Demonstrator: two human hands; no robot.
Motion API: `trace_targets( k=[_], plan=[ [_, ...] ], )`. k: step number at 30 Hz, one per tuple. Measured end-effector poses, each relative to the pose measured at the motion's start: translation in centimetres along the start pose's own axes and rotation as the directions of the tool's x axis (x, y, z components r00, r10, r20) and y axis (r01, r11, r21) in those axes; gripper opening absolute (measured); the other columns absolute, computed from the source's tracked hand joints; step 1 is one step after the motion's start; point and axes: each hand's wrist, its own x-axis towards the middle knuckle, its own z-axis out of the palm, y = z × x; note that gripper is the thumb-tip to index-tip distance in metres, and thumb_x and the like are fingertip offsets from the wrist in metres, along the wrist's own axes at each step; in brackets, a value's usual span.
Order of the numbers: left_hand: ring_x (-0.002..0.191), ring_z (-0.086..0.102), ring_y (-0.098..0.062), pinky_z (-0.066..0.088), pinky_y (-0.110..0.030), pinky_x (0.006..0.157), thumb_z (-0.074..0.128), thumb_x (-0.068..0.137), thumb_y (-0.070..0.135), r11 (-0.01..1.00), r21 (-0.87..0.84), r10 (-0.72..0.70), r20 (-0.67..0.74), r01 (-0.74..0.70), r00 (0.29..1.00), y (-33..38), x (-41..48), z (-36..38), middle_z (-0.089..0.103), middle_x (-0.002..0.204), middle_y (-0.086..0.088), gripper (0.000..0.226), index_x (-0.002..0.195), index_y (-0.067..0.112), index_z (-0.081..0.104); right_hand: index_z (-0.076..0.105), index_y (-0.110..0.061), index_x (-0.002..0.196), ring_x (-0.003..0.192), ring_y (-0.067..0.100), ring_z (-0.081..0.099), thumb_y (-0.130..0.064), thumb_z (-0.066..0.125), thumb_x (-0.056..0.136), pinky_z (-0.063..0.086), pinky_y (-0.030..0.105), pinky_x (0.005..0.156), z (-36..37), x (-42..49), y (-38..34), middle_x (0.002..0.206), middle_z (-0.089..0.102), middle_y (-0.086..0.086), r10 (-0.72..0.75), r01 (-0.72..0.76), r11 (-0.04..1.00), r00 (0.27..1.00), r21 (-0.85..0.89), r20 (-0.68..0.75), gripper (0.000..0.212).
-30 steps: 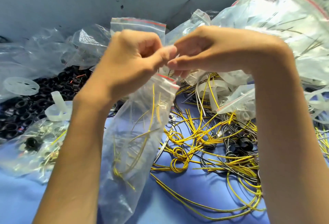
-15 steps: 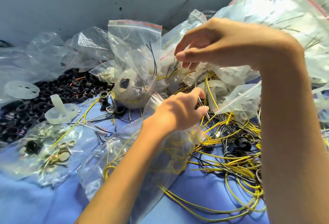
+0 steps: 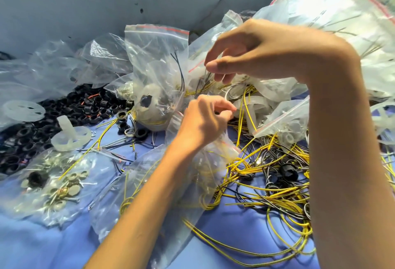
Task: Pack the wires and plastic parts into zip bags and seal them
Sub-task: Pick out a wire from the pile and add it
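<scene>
Zip bag [image 3: 166, 194] with yellow strands inside lies flat on the blue bench [image 3: 235, 232] at lower centre of the frame, its red-striped mouth toward the loose wires [image 3: 277, 185], yellow and black, tangled at right. The left hand [image 3: 203, 121] rests on the bag's mouth end with fingers bent; whether it pinches the plastic I cannot tell. The right hand [image 3: 256, 55] hangs above it, fingers loosely curled, thumb near the fingertips, seemingly holding nothing. Behind stands a filled bag [image 3: 154, 59], and black rings [image 3: 64, 115] heap at left
</scene>
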Motion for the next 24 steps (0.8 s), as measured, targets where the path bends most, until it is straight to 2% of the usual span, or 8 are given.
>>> trace_targets(
  k=[6, 8, 10, 12, 14, 18, 21, 24],
  plan=[
    [0.072, 0.066, 0.0, 0.051, -0.015, 0.072, 0.066, 0.08, -0.005, 0.97, -0.164, 0.172, -0.063, -0.181, 0.983, 1.4, 0.0, -7.6, 0.073, 0.074, 0.008, 0.035, 0.072, 0.029, 0.067, 0.067, -0.029, 0.106, 0.058, -0.014, 0.051, -0.042, 0.063, 0.086, 0.033, 0.002, 0.045, -0.3, 0.2, 1.0, 0.083, 0.065, -0.014, -0.004, 0.003, 1.0, 0.998, -0.01, -0.055, 0.025],
    [0.071, 0.066, 0.003, 0.049, -0.01, 0.069, 0.065, 0.081, -0.006, 0.949, -0.205, 0.235, -0.043, -0.239, 0.971, 1.6, -0.4, -9.6, 0.073, 0.072, 0.013, 0.033, 0.074, 0.026, 0.065, 0.061, -0.031, 0.116, 0.08, -0.019, 0.053, -0.039, 0.069, 0.081, 0.042, 0.002, 0.065, 0.0, 0.3, 0.9, 0.098, 0.057, -0.018, -0.014, 0.014, 1.0, 0.996, -0.002, -0.086, 0.036],
    [0.072, 0.067, 0.004, 0.047, -0.008, 0.068, 0.065, 0.082, -0.006, 0.939, -0.216, 0.267, -0.031, -0.267, 0.963, 1.4, -0.7, -10.8, 0.071, 0.069, 0.017, 0.03, 0.076, 0.023, 0.061, 0.055, -0.026, 0.121, 0.105, 0.0, 0.054, -0.032, 0.074, 0.078, 0.048, 0.023, 0.089, 0.5, 0.7, 0.7, 0.115, 0.05, -0.008, -0.055, 0.055, 0.998, 0.987, -0.004, -0.15, 0.047],
    [0.073, 0.069, 0.001, 0.048, -0.01, 0.068, 0.065, 0.081, -0.008, 0.937, -0.217, 0.276, -0.02, -0.273, 0.961, 1.1, -0.9, -11.4, 0.07, 0.067, 0.017, 0.03, 0.075, 0.021, 0.058, 0.052, -0.019, 0.121, 0.103, 0.013, 0.054, -0.024, 0.076, 0.076, 0.048, 0.028, 0.087, 0.6, 0.9, 0.2, 0.114, 0.047, 0.001, -0.088, 0.093, 0.996, 0.955, 0.005, -0.285, 0.051],
    [0.073, 0.07, -0.002, 0.05, -0.012, 0.068, 0.065, 0.08, -0.009, 0.936, -0.216, 0.287, 0.008, -0.279, 0.958, 0.9, -1.2, -11.9, 0.069, 0.067, 0.016, 0.029, 0.074, 0.019, 0.057, 0.052, -0.02, 0.121, 0.098, 0.013, 0.052, -0.022, 0.076, 0.076, 0.047, 0.02, 0.082, 0.5, 1.0, 0.0, 0.112, 0.044, 0.002, -0.095, 0.103, 0.995, 0.926, 0.003, -0.366, 0.051],
    [0.074, 0.07, -0.006, 0.052, -0.016, 0.068, 0.069, 0.076, -0.004, 0.918, -0.245, 0.344, 0.105, -0.311, 0.933, 1.1, -1.6, -12.4, 0.069, 0.067, 0.013, 0.025, 0.074, 0.018, 0.057, 0.058, -0.031, 0.121, 0.113, 0.009, 0.045, -0.03, 0.073, 0.08, 0.039, 0.014, 0.091, 0.7, 1.3, 0.4, 0.117, 0.042, -0.005, -0.094, 0.072, 0.993, 0.961, -0.093, -0.26, 0.045],
    [0.072, 0.07, -0.005, 0.051, -0.014, 0.066, 0.069, 0.07, 0.011, 0.916, -0.265, 0.344, 0.127, -0.303, 0.93, 1.5, -1.9, -12.4, 0.07, 0.068, 0.009, 0.015, 0.074, 0.015, 0.056, 0.068, -0.023, 0.095, 0.088, -0.001, 0.057, -0.03, 0.068, 0.085, 0.043, 0.008, 0.071, 0.7, 1.4, 0.3, 0.093, 0.058, -0.014, -0.094, 0.084, 0.995, 0.947, -0.044, -0.307, 0.012],
    [0.072, 0.071, -0.006, 0.051, -0.014, 0.066, 0.066, 0.07, 0.012, 0.916, -0.281, 0.327, 0.115, -0.286, 0.938, 1.4, -1.9, -12.8, 0.07, 0.067, 0.007, 0.012, 0.075, 0.013, 0.055, 0.067, -0.011, 0.081, 0.053, -0.003, 0.059, -0.025, 0.063, 0.09, 0.033, 0.007, 0.044, 1.2, 1.3, 0.4, 0.07, 0.069, -0.01, -0.059, 0.084, 0.992, 0.966, 0.091, -0.251, 0.017]
  ],
)
